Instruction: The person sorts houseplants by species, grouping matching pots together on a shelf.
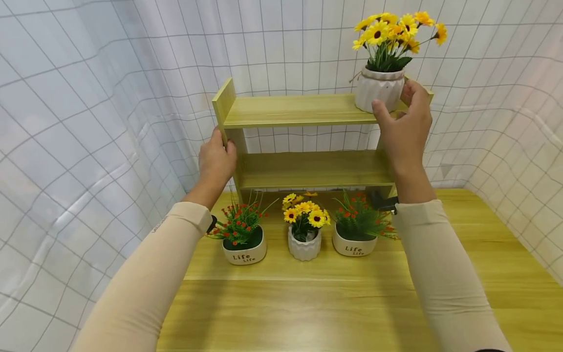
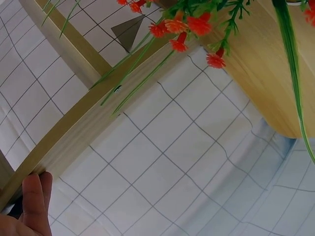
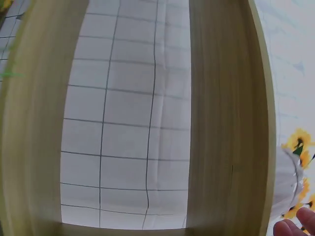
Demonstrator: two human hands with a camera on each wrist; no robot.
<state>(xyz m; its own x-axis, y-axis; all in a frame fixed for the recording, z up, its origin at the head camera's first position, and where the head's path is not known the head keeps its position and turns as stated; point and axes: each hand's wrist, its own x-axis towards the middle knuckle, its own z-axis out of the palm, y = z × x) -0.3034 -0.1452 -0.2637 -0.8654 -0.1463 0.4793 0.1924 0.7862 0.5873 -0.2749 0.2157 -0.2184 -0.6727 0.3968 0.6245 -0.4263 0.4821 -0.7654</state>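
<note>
On the right end of the wooden shelf's [image 1: 290, 110] top board is a potted plant of yellow daisy-like artificial flowers [image 1: 379, 90] in a white ribbed pot with twine round its rim. My right hand [image 1: 406, 127] holds this pot by its right side, thumb at the front. In the right wrist view, the pot [image 3: 287, 183] and fingertips [image 3: 304, 221] show at the lower right edge. My left hand [image 1: 216, 162] grips the shelf's left side panel. The left wrist view shows its fingers [image 2: 35, 204] against the panel edge [image 2: 64, 128].
In front of the shelf on the wooden table [image 1: 286, 313] stand a smaller pot of yellow flowers [image 1: 304, 247] and two white "Life" planters with red flowers, one left [image 1: 244, 254] and one right [image 1: 354, 247]. Grid-patterned white curtain [image 1: 281, 49] surrounds the table.
</note>
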